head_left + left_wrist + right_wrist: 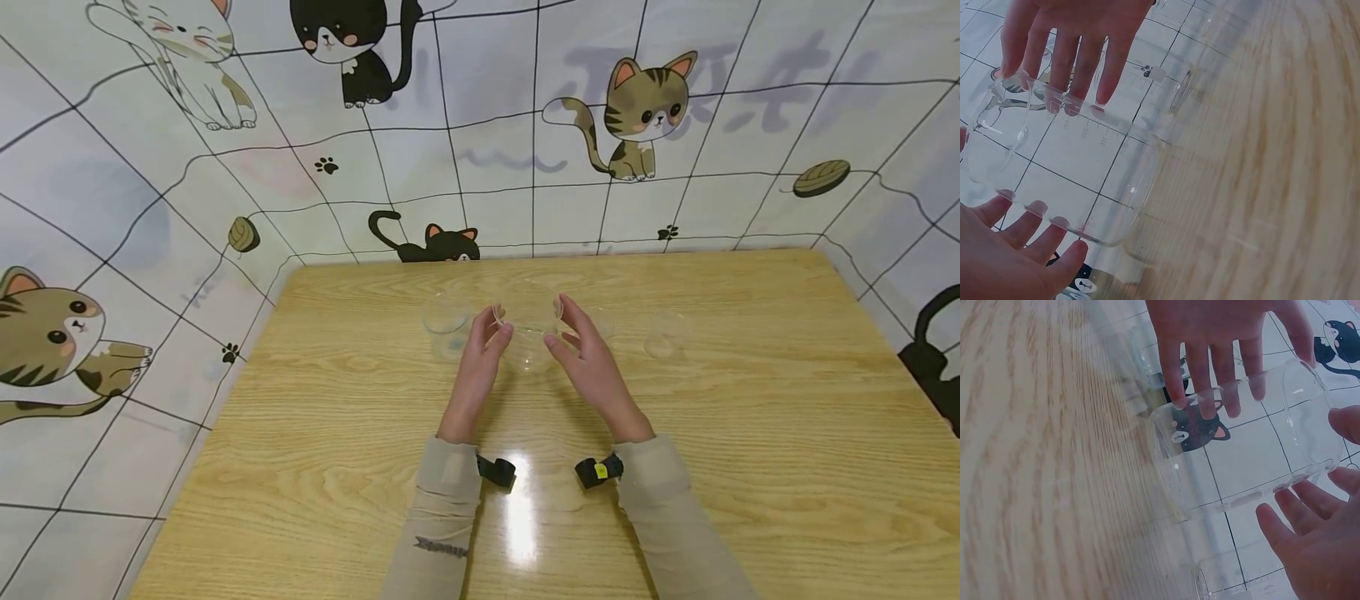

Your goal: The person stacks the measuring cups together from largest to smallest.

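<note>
At a yellow-brown, wood-grained table [337, 467], my left hand [477, 367] and right hand [597, 367] grip opposite sides of a clear, cylindrical, graduated beaker [528, 321].

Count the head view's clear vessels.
4 discernible: central vessel between left hand and right hand; left vessel beside left hand; faint vessel beyond right hand; rightmost vessel. Others may be hidden.

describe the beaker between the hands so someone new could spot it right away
Find the wooden table before the cat-print wall and look toward its far edge. There the left hand and right hand touch opposite sides of a clear beaker with measuring marks. Only it is between the hands; other glassware sits to either side.
</note>
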